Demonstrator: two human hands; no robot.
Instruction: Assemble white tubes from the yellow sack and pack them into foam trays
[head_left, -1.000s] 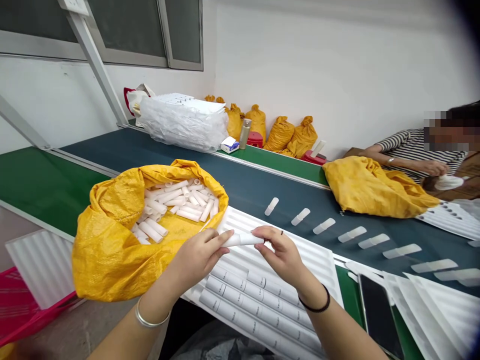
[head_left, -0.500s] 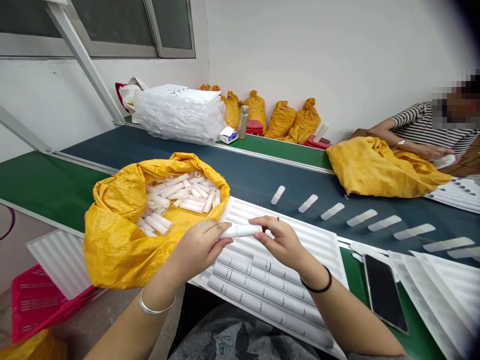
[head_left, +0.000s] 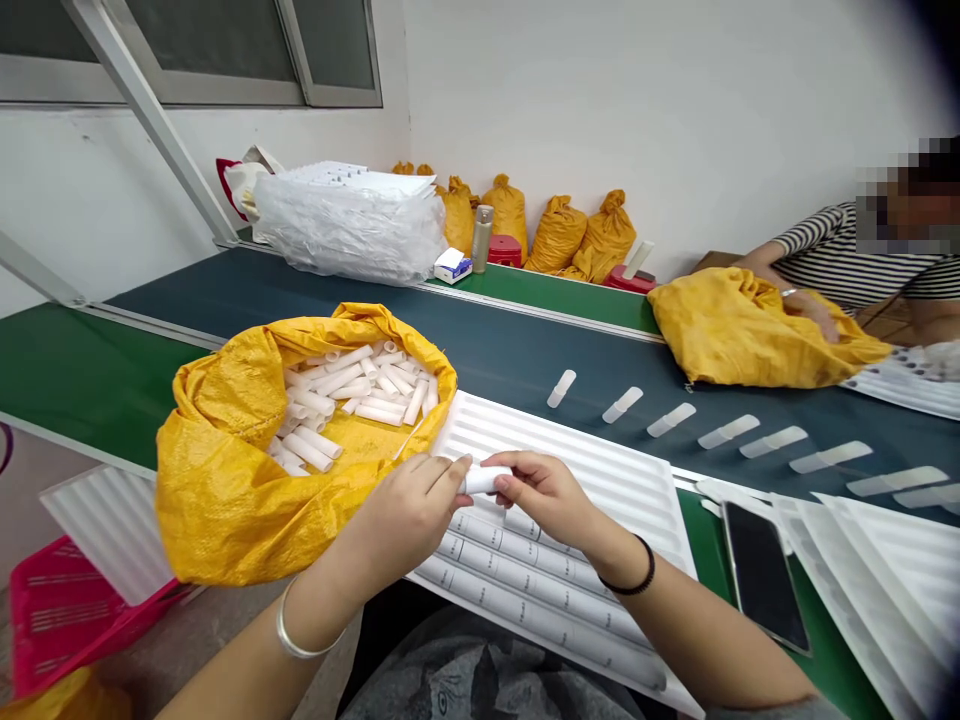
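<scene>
My left hand (head_left: 416, 510) and my right hand (head_left: 540, 492) pinch the two ends of one short white tube (head_left: 481, 481), held level just above a white ribbed tray (head_left: 600, 470). Rows of white tubes (head_left: 525, 580) lie in the near grooves of that tray. To the left stands an open yellow sack (head_left: 225, 470) holding several loose white tubes (head_left: 352, 390). My left wrist carries a silver bangle, my right wrist a black band.
White tubes (head_left: 675, 418) lie in a line on the dark conveyor belt (head_left: 480, 350). A black phone (head_left: 761, 575) rests on stacked white trays at the right. A person in a striped top reaches into another yellow sack (head_left: 742, 330). A red basket (head_left: 60, 610) sits low left.
Both hands have dropped slightly toward the tray and moved closer together, so less of the tube shows between them. The other person's hand has moved into the far yellow sack.
</scene>
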